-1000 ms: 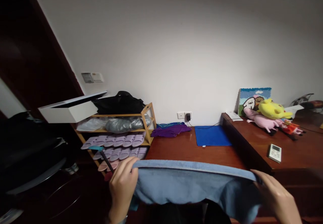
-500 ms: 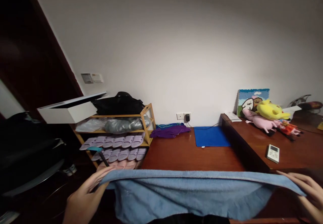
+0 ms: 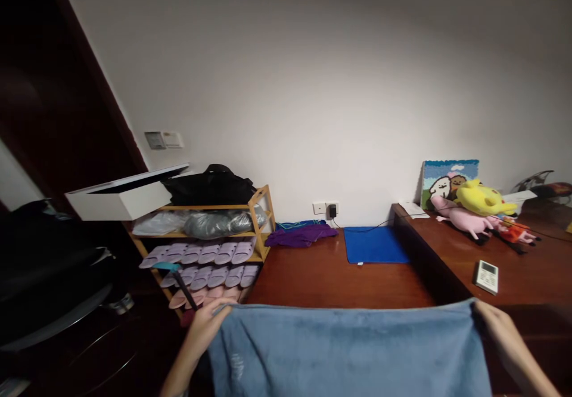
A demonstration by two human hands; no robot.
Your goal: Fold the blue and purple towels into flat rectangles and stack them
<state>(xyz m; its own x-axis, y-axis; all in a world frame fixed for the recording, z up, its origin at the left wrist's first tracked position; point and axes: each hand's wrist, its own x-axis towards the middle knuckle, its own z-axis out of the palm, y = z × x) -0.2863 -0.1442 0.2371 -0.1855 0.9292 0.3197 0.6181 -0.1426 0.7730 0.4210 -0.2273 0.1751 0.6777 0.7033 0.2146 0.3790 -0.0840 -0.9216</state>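
A light blue towel (image 3: 353, 352) hangs spread out between my two hands, its top edge stretched nearly straight across the lower part of the view. My left hand (image 3: 208, 325) grips its upper left corner, and my right hand (image 3: 491, 325) grips the upper right one. A pale mark shows low on the towel's left part. Beyond the towel, a bright blue cloth (image 3: 375, 245) lies flat on the brown wooden surface (image 3: 308, 278), with a crumpled purple cloth (image 3: 301, 235) to its left by the wall.
At left, a wooden rack (image 3: 263, 215) holds slippers, plastic-wrapped items, a black bag (image 3: 212, 186) and a white box (image 3: 120, 200). A blue-topped black handle (image 3: 183, 281) stands before it. On the raised right surface are plush toys (image 3: 478, 197), a picture and a white remote (image 3: 487, 276).
My hands have moved closer together and now hold the towel by its corners. The towel, earlier folded over at the top and sagging, now hangs flatter with a straight upper edge.
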